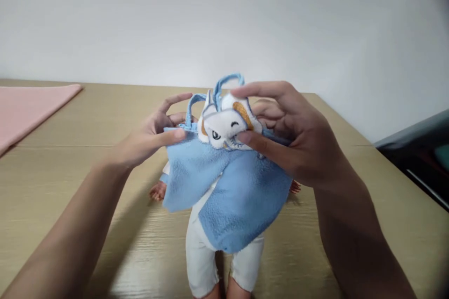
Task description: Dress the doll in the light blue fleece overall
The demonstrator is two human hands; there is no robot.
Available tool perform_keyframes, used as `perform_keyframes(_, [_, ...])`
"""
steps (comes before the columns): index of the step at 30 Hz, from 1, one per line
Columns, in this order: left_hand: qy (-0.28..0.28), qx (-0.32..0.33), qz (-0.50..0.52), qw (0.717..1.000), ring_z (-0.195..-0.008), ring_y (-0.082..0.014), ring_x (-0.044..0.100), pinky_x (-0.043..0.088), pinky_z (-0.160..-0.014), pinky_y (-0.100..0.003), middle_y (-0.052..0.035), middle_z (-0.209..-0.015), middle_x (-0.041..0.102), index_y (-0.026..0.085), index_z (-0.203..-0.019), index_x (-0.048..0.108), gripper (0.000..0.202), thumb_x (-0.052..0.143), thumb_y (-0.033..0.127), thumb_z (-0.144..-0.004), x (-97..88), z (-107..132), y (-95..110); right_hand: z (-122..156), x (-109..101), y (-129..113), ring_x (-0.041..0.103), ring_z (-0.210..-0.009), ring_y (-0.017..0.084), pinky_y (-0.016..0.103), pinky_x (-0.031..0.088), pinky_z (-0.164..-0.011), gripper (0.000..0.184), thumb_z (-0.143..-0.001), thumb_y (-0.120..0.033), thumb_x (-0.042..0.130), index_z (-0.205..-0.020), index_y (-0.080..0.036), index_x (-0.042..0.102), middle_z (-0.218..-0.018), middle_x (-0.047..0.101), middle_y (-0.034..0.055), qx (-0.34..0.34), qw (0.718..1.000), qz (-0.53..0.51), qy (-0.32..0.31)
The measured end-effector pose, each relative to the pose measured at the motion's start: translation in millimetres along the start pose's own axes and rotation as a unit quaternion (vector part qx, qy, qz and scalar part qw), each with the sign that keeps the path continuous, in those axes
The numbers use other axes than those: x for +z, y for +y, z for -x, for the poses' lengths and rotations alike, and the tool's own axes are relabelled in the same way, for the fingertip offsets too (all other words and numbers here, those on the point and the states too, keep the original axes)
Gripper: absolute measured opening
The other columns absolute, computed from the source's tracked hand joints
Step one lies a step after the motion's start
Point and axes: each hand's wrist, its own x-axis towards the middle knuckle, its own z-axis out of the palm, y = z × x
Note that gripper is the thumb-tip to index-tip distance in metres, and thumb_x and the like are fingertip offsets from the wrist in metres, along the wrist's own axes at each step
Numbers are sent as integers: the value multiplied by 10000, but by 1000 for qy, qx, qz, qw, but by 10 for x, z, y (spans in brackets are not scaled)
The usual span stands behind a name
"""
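Observation:
Both hands hold up a small light blue doll garment [242, 201] with straps and a white animal-face patch [224, 126]. My left hand [157, 126] pinches its upper left edge beside a looped strap [192, 105]. My right hand [294, 126] grips the upper right part, its thumb on the patch and its fingers behind. Beneath the garment a doll in white shorts [201, 257] lies on its back, legs toward me. One doll hand [157, 191] shows at the left; its head and most of its torso are hidden.
The doll lies on a wooden table [52, 224] with a pale wall [140, 23] behind it. A folded pink cloth [31, 110] rests at the far left. Past the right edge stands a dark, shiny object [417, 154] that I cannot make out.

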Motion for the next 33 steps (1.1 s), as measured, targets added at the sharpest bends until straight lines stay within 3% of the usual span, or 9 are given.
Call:
perform_keyframes(3, [36,34,-37,998,-737,-126,685,514,-643,-195,32,-952,764,303,-1690,472,927,964,265,-906,235,-30,56,6,2,13,814,-1087,242,367,701,-923,618,-1037,-288,835,-1607,-307,595,-1254,820,32,-14,1000,19,-9])
perform_keyframes(7, [78,89,-109,987,-795,-146,628,495,-675,-236,18,-927,694,283,-1565,665,723,961,256,-906,373,-12,109,-23,-24,53,751,-1125,262,415,662,-1001,430,-1038,-218,761,-1465,-216,708,-1341,779,81,-83,989,124,9])
perform_keyframes(11, [96,142,-127,977,-834,-155,612,455,-678,-260,26,-934,684,340,-1584,643,740,949,222,-921,375,16,113,-43,-44,76,709,-1016,285,482,632,-965,174,-1011,-270,767,-1184,-261,763,-1100,768,56,-92,966,238,36])
perform_keyframes(14, [101,181,-170,963,-827,-139,587,422,-663,-267,12,-968,682,285,-1460,735,566,938,223,-936,363,14,101,-44,-49,68,676,-1076,312,505,596,-984,164,-958,-326,819,-1040,-245,703,-1117,714,84,-132,952,273,47])
perform_keyframes(17, [122,188,-214,951,-854,-149,583,421,-705,-284,-9,-1018,693,239,-1317,792,400,936,259,-944,356,6,102,-34,-60,45,684,-1169,335,518,561,-1044,216,-986,-382,823,-1028,-252,655,-1212,728,89,-158,951,266,27])
perform_keyframes(23, [93,153,-285,942,-1010,-205,608,431,-832,-298,-35,-1135,711,238,-1348,786,457,938,374,-939,242,87,228,-14,-81,97,666,-839,217,365,584,-750,209,-1094,-445,739,-1154,-288,614,-1049,690,2,-112,970,213,34])
perform_keyframes(29, [-21,151,-452,879,-977,-245,481,389,-830,-338,-32,-935,549,246,-950,845,264,939,492,-924,109,165,366,-65,9,195,723,-995,243,367,649,-871,219,-1109,-448,713,-1219,-279,629,-1088,697,18,-78,977,175,91])
perform_keyframes(31, [11,197,-478,856,-976,-262,463,390,-844,-375,-39,-888,520,260,-862,829,249,931,475,-936,116,166,385,-75,8,191,741,-1008,243,364,656,-899,231,-1109,-444,716,-1249,-267,668,-1089,729,21,-49,982,157,93])
perform_keyframes(33, [97,264,-517,808,-1073,-304,474,416,-933,-434,-63,-949,497,286,-879,864,205,945,471,-917,144,176,413,-75,-32,176,757,-982,240,349,655,-871,242,-1091,-450,746,-1223,-248,723,-1056,760,14,-10,991,126,54])
